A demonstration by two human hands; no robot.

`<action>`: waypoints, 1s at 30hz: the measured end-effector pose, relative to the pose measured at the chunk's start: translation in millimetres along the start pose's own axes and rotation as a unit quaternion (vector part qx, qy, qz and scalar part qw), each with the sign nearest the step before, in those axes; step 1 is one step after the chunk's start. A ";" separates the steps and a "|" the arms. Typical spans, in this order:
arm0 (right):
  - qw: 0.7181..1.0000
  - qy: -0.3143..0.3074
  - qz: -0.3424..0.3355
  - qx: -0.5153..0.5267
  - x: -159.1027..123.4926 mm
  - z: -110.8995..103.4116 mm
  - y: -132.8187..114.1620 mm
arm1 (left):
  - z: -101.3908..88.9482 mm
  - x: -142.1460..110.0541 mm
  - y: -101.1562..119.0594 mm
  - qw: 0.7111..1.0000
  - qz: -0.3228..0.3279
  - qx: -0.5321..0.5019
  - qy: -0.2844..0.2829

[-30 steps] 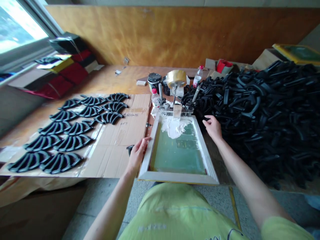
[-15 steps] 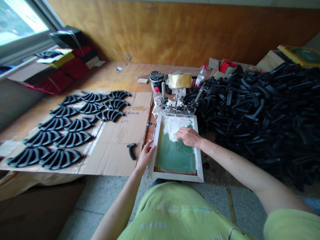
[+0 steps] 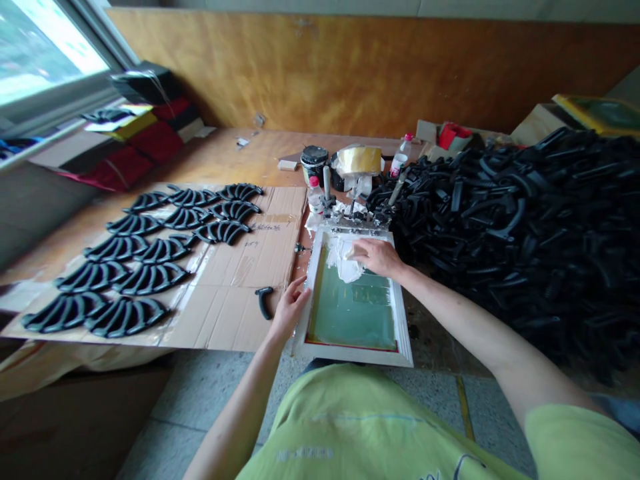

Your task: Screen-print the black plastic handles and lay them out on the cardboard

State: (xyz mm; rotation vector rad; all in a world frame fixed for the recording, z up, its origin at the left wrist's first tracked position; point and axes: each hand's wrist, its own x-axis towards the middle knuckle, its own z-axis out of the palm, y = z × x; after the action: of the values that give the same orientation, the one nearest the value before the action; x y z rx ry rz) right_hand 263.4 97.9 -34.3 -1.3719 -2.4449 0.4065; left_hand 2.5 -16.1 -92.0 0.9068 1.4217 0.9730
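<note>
Right hand (image 3: 380, 259): narrow, fingers bunched at white paste (image 3: 347, 272); contents of grip, cannot tell. Left hand (image 3: 291, 305): fingers slightly spread, at left edge of screen frame (image 3: 357, 354); gripping or merely resting, cannot tell. Screen frame: beneath right hand, just right of left hand. Possible faults: shifted frame, from slack left-hand hold; patchy paste, from uneven right-hand pressure; smeared fingertips, from closeness to paste; displaced black handle (image 3: 265, 305), just left of left hand, from a stray knock.

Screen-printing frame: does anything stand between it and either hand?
Nothing visible does: the left hand is at the left edge of the screen-printing frame, and the right hand is over its far end, by the white paste.
</note>
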 end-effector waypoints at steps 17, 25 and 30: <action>0.995 0.031 0.091 -0.006 -54.9 43.8 41.0 | 45.6 19.3 124.8 0.973 0.112 -0.198 0.037; 0.992 0.018 -0.125 -0.002 -80.2 62.5 -54.9 | 44.7 -22.2 -2.3 0.973 -0.192 -0.123 -0.039; 0.982 -0.006 0.110 -0.154 -136.6 21.9 23.2 | -69.3 -8.3 -47.7 0.959 -0.213 0.087 0.168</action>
State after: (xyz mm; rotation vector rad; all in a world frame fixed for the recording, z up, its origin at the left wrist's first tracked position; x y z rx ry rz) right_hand 340.2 -10.0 -80.6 -1.7808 -2.4497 0.0836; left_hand -66.1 -45.6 -131.7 0.5346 1.9207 0.7009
